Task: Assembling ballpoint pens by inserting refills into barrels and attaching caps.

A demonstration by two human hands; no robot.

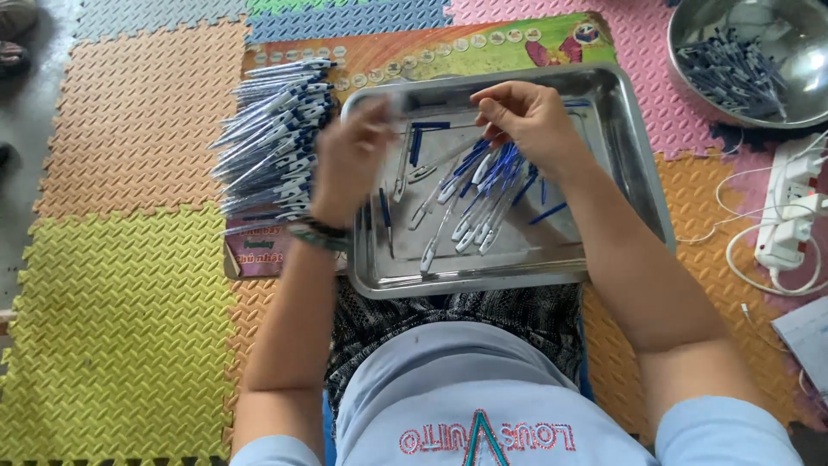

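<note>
Head view: I see my left hand (349, 160) and right hand (528, 116) both pinched on a blurred clear pen barrel (431, 105) between them, over steel tray (634, 164); loose blue-white pens (483, 190) just below right hand

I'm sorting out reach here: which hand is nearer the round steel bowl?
Right. The right hand is over the tray, closer to the bowl; the left hand is at the tray's far side.

Head cam, looking steeply down, close over lap-level tray (638, 164).
</note>
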